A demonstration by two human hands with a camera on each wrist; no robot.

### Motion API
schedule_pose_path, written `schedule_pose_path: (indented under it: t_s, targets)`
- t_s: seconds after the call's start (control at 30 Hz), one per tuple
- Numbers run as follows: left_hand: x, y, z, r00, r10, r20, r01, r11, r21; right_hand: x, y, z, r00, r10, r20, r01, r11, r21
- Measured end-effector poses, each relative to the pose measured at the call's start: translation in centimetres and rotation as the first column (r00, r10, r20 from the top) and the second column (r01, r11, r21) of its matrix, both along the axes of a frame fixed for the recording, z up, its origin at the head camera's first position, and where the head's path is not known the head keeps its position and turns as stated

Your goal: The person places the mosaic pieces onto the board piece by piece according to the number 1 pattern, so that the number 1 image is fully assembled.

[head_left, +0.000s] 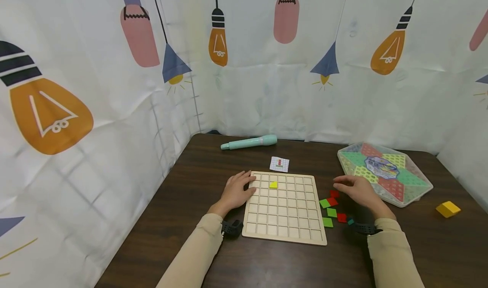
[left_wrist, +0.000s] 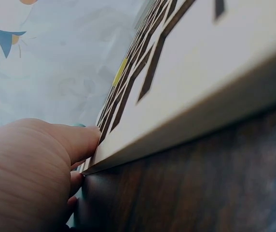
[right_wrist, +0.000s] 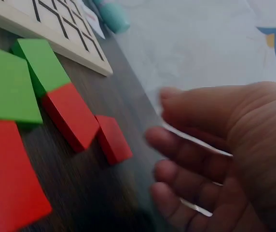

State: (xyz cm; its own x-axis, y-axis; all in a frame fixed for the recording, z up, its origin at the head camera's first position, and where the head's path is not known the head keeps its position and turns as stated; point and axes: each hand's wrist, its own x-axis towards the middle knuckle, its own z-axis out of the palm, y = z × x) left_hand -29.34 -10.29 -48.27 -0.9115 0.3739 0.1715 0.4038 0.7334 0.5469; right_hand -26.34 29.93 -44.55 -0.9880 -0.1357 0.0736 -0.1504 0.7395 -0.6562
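A pale wooden grid board (head_left: 284,236) lies flat on the dark table, a yellow square tile (head_left: 273,185) in one of its upper cells. My left hand (head_left: 237,189) rests at the board's upper left edge; in the left wrist view its thumb (left_wrist: 82,140) touches the rim. To the right of the board, my right hand (head_left: 358,190) hovers with loosely bent fingers and nothing between them. Several loose tiles lie beside the board, among them a green tile (head_left: 328,222), a red tile (head_left: 342,217) and a separate red tile (right_wrist: 113,139) nearest the right fingertips.
A small printed grid card (head_left: 279,164) lies behind the board, with a mint-green wand-like object (head_left: 249,142) farther back. On the right are a hexagonal patterned box (head_left: 385,173) and a yellow block (head_left: 448,209). Printed curtains hang behind the table and along its sides.
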Motion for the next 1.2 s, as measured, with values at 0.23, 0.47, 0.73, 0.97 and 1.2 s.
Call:
schedule_pose_path:
  t_s: [0.23,0.47,0.73,0.97,1.2]
  targets:
    - [0.1,0.1,0.2,1.0,-0.008,-0.016,0.008,1.0,-0.001,0.2,0.9,-0.3,0.996,0.067,0.066,-0.069,0.997,0.038]
    - [0.1,0.0,0.0,1.0,-0.013,-0.021,0.013,1.0,-0.001,0.6,1.8,-0.2,0.987,0.096,0.126,-0.099,0.995,0.018]
    - [0.1,0.0,0.2,1.0,-0.015,-0.021,0.015,1.0,0.004,0.6,1.5,-0.1,0.986,0.125,0.112,-0.129,0.991,0.032]
    - [0.1,0.0,0.1,1.0,-0.015,-0.027,0.015,1.0,0.001,0.5,0.8,-0.1,0.987,0.13,0.091,-0.137,0.988,0.073]
    - [0.0,0.0,0.1,1.0,-0.006,-0.012,0.005,1.0,-0.02,0.4,0.5,-0.3,0.991,0.118,0.057,-0.124,0.986,0.11]
